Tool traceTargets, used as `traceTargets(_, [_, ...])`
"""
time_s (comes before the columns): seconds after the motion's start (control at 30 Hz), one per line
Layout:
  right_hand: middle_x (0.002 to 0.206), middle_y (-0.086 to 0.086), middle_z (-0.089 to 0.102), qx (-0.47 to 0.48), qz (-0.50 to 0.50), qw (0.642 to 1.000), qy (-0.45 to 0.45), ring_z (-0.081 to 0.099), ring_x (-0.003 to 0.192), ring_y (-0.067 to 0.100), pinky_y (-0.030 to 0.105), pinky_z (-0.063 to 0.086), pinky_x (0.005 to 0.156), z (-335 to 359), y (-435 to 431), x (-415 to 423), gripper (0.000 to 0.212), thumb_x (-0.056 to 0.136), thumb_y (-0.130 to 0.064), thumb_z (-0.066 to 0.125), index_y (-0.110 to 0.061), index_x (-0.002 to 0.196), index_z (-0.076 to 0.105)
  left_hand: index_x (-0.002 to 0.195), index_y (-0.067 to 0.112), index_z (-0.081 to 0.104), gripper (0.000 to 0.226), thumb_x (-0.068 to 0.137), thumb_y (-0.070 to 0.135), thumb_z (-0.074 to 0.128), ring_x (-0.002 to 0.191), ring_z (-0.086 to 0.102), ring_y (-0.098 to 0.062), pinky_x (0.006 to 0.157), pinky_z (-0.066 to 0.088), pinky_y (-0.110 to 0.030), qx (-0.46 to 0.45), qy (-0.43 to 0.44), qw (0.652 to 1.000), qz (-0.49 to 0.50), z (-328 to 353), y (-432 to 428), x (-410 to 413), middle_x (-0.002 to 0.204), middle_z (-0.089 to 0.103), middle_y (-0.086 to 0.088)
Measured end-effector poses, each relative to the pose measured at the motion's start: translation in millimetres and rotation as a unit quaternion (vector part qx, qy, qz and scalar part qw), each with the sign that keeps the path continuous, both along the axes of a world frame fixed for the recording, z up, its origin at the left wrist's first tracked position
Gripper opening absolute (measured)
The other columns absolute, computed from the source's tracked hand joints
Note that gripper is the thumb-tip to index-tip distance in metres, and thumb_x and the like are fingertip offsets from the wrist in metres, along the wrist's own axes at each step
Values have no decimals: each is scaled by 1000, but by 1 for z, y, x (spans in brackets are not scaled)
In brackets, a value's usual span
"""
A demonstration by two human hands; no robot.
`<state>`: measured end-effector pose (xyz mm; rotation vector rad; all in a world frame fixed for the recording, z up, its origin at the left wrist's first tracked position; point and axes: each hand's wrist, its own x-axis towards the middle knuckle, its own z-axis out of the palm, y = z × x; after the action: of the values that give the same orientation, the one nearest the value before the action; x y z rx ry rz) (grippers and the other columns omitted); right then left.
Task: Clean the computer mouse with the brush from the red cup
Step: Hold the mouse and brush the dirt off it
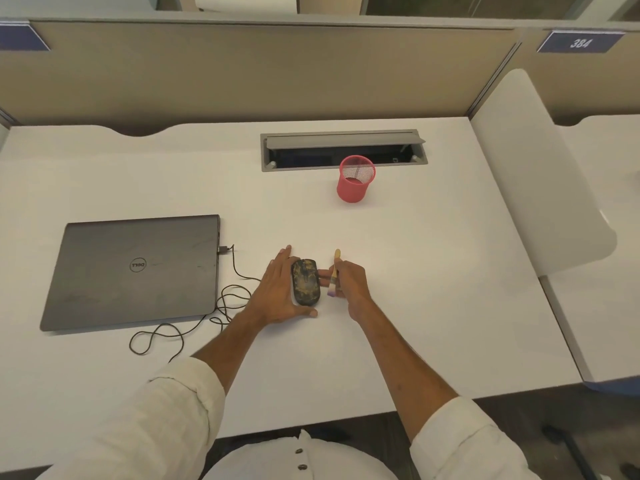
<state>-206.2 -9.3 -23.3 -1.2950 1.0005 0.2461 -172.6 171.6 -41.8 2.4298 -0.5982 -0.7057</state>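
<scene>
While the left hand (277, 292) is lying flat on the counter (433, 271) against the mouse (306, 280), its straight fingers are running along the mouse's left flank and its thumb is crossing just below the near end, bracing rather than gripping. The mouse is sitting between the two hands, its long axis pointing away from the person, its top mottled with yellowish grime. The right hand (351, 284) is curling round the brush (336, 263) just to the right of the mouse, handle pointing up and away, bristles hanging down beside the mouse's right edge; whether they are touching it is hard to tell. That makes the right hand the working one, and the coming stroke is probably calling for a short sweep leftward onto the mouse's top. Nothing is standing in that gap. The red cup (353, 188) is standing upright well beyond the mouse, with a lidded hatch (343, 138) just behind it. A closed laptop (138, 271) is lying left of the mouse, and the cable (234, 265) is looping between them, clear of the brush side.
</scene>
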Motion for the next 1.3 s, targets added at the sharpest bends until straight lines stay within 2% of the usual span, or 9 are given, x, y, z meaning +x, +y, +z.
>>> traceTargets(0.17, [111, 18, 84, -1, 4, 1000, -1, 83, 102, 34, 26, 56, 55, 3, -2, -3, 40, 116, -40, 52, -9, 95, 65, 167, 8, 25, 128, 73, 55, 98, 172, -1, -28, 139, 12, -45, -10, -13, 1000, 2, 3, -3, -6, 183, 4, -12])
traceTargets(0.27, [108, 18, 83, -4, -7, 1000, -5, 82, 92, 34, 25, 55, 51, 7, -5, -10, 38, 116, -35, 52, -9, 92, 66, 169, 5, 22, 129, 73, 45, 100, 171, 10, -29, 139, 15, -41, -30, -15, 999, 16, 7, -6, -16, 180, 16, -12])
traceTargets(0.47, [110, 20, 84, 10, -10, 1000, -21, 82, 102, 39, 27, 56, 56, 15, -11, -32, 35, 115, -26, 50, -9, 88, 64, 168, 5, 26, 129, 70, 39, 102, 164, 28, -31, 136, 22, -37, -41, -34, 998, 15, 17, -11, -38, 173, 31, -13])
traceTargets(0.63, [107, 18, 84, 5, -1, 999, -40, 82, 98, 39, 26, 55, 54, 18, -14, -58, 38, 115, -30, 51, -11, 84, 62, 173, 9, 15, 133, 75, 45, 98, 169, 18, -25, 138, 20, -44, -37, -50, 998, -2, 23, -10, -62, 182, 17, -6])
traceTargets(0.8, [108, 18, 84, 8, 12, 998, -63, 81, 90, 35, 23, 55, 48, 20, -18, -87, 38, 115, -27, 52, -11, 83, 63, 174, 12, 8, 134, 79, 49, 95, 171, 14, -23, 140, 14, -41, -31, -56, 998, 2, 26, -11, -91, 182, 18, -5])
traceTargets(0.97, [108, 17, 85, 1, 33, 997, -69, 82, 96, 39, 28, 56, 53, 28, -20, -112, 29, 113, -23, 51, -9, 91, 63, 172, 13, 20, 126, 78, 50, 96, 170, 19, -22, 139, 18, -40, -36, -70, 997, 8, 29, -11, -119, 180, 24, -3])
traceTargets(1.13, [105, 12, 86, -3, 47, 996, -77, 83, 80, 23, 24, 57, 51, 33, -21, -138, 34, 115, -26, 51, -11, 89, 65, 170, 13, 22, 129, 73, 51, 99, 167, 24, -23, 137, 26, -44, -51, -63, 997, 17, 36, -7, -143, 177, 29, -4])
traceTargets(1.23, [104, 8, 85, -21, 31, 996, -84, 80, 89, 25, 30, 59, 60, 34, -22, -155, 32, 115, -27, 54, -8, 97, 72, 170, 15, 20, 131, 73, 53, 98, 168, 21, -21, 138, 24, -43, -53, -67, 996, -2, 37, -3, -153, 178, 26, -1])
traceTargets(1.3, [97, 6, 78, -67, 17, 994, -88, 71, 86, 23, 32, 56, 67, 31, -20, -168, 33, 113, -27, 59, -5, 98, 77, 171, 16, 19, 131, 73, 54, 98, 168, 20, -20, 138, 23, -44, -56, -72, 996, -18, 37, 1, -161, 179, 24, 1])
